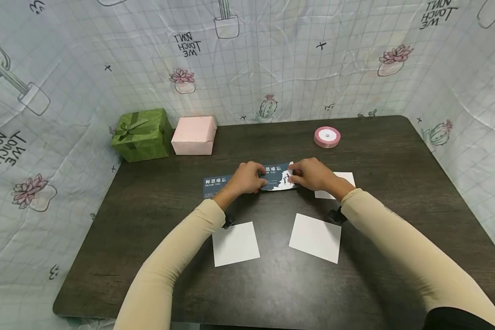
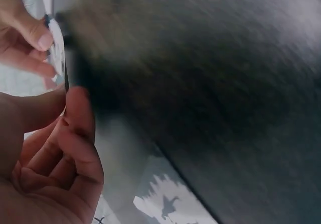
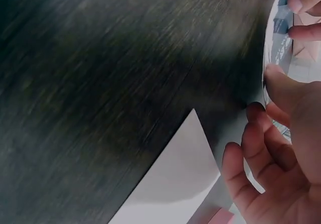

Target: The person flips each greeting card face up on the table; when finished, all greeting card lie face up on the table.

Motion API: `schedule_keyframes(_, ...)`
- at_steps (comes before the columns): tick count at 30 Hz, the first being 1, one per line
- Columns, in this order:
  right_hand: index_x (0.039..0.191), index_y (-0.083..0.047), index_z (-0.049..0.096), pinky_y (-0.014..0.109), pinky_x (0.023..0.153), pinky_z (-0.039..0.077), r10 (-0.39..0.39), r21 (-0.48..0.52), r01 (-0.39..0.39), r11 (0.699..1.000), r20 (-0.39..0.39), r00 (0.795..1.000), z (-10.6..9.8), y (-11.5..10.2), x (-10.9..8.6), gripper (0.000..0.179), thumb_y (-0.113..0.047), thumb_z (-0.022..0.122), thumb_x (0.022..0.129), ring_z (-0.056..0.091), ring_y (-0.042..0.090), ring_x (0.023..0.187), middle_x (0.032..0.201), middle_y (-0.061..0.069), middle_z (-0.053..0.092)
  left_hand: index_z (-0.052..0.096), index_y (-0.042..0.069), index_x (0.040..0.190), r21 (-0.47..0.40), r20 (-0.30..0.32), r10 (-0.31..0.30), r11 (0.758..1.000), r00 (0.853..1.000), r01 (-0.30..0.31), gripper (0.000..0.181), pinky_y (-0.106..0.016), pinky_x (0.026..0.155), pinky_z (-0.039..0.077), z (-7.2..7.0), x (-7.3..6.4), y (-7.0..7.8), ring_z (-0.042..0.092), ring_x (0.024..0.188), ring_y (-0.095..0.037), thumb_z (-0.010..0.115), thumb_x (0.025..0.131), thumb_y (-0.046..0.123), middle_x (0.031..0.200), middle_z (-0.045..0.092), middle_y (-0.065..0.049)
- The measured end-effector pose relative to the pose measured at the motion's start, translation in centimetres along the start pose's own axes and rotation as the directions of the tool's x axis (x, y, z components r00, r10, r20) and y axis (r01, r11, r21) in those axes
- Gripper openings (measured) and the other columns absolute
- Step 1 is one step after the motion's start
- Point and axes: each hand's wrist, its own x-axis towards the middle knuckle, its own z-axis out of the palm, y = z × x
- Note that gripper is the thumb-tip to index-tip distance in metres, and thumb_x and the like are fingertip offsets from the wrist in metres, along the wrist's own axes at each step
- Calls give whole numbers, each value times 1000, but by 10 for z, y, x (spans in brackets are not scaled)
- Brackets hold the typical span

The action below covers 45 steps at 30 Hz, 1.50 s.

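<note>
Both hands hold a dark blue thank-you card (image 1: 276, 176) with white lettering and a white patch with dark figures, slightly bowed in the wrist views. My left hand (image 1: 246, 178) pinches its left end between thumb and fingers. The thumb and index finger of my right hand (image 1: 312, 174) pinch the right end, while its other fingers curl loosely below in the right wrist view. Just left of the left hand lies a second blue thank-you card (image 1: 215, 185), partly covered by that hand. A white card (image 1: 344, 178) lies partly hidden beneath the right wrist.
Nearer the front edge lie two more white cards, one on the left (image 1: 236, 245) and one on the right (image 1: 315, 237). Along the back stand a green gift box (image 1: 144, 136) with a bow, a pink box (image 1: 194, 136) and a pink ribbon roll (image 1: 327, 137). A patterned cloth (image 1: 247, 59) surrounds the dark table (image 1: 379, 151).
</note>
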Motion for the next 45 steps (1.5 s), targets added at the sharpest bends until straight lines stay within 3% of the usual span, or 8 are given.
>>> schedule_keyframes(7,125,-9,70,36,64,45,32,-145,-34,989,-16,999,1,-1,-3,40,-32,73,92,52,19,72,85,5,57,67,13,126,209,-32,-46,977,998,52,37,-37,72,55,6,0,8,68,86,-23,72,92,29,119,69,-10)
schedule_keyframes(10,126,-10,69,38,65,48,42,-161,-50,986,-53,998,-1,3,-8,45,-38,72,91,55,20,79,93,8,58,69,16,123,244,-71,-48,968,996,64,38,-37,68,54,7,1,10,67,86,-21,74,90,32,117,69,-6)
schedule_keyframes(16,129,-3,64,47,76,52,76,0,-77,997,-70,995,-38,20,-31,61,-45,77,85,63,27,88,110,18,65,72,12,114,141,-64,54,989,997,-44,35,-28,60,49,6,12,29,61,75,-13,77,86,31,91,68,-2)
schedule_keyframes(20,133,-1,58,56,84,49,182,3,-182,983,35,983,-62,45,-55,81,-48,86,73,61,36,102,121,24,61,71,9,116,149,24,148,977,989,-150,43,-28,80,51,15,26,53,60,97,-16,82,82,32,108,67,-4)
schedule_keyframes(23,135,3,54,61,89,46,240,-25,-239,971,108,965,-64,65,-72,93,-48,90,66,54,43,111,123,29,56,67,9,125,215,87,170,959,982,-185,58,-32,92,48,28,39,70,53,113,-20,85,78,37,122,63,-6)
schedule_keyframes(31,135,3,49,62,89,44,322,-22,-323,946,158,933,-53,86,-97,103,-52,92,60,49,45,113,125,31,47,55,21,138,402,221,133,890,966,-215,89,-37,91,43,67,62,106,41,112,-16,88,64,59,130,52,1)
schedule_keyframes(38,129,5,49,60,90,44,310,2,-316,949,176,934,-54,85,-92,99,-48,94,58,48,42,111,123,31,46,55,21,124,415,213,29,902,977,-117,83,-33,84,40,75,68,115,37,106,-17,93,58,54,113,46,2)
schedule_keyframes(45,132,4,44,60,88,45,343,15,-356,934,227,911,-56,84,-85,106,-44,97,53,48,43,109,125,32,41,52,23,124,400,213,-12,913,977,-76,86,-31,83,37,75,70,118,33,106,-18,95,55,51,114,40,0)
